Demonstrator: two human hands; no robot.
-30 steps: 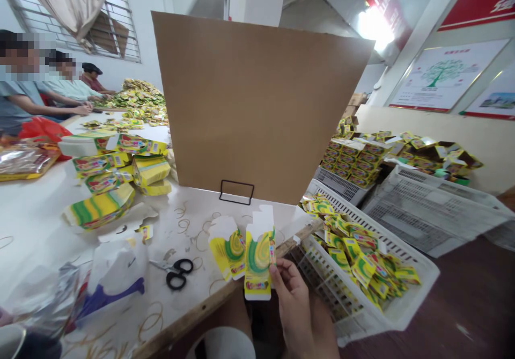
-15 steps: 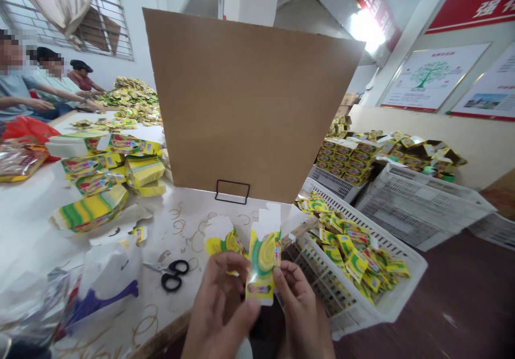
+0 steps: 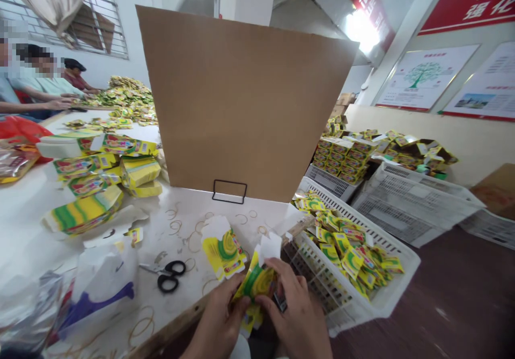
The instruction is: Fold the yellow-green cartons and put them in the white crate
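Note:
Between my two hands is a small yellow and green printed carton (image 3: 257, 281), tilted, with white flaps at its top end. My left hand (image 3: 223, 313) grips its lower left side, thumb on the front. Fingers of my right hand (image 3: 295, 302) close on its right side and near the top flaps. Just beyond, a stack of flat carton blanks (image 3: 223, 246) lies on the white table (image 3: 177, 310). Black-handled scissors (image 3: 167, 276) rest to the left of my hands. What is inside the held carton, if anything, is hidden.
A large cardboard sheet (image 3: 245, 107) stands upright ahead, by a black wire stand (image 3: 229, 191). Bundled cartons (image 3: 88, 206) and plastic bags (image 3: 100, 289) lie left. On the right, a white crate (image 3: 396, 308) holds many small cartons. Rubber bands (image 3: 140, 327) are scattered about. People sit far left.
The carton has tipped from nearly upright to slanting, and both hands have shifted around it. My right hand has moved up toward its flaps. The blanks behind show more fully.

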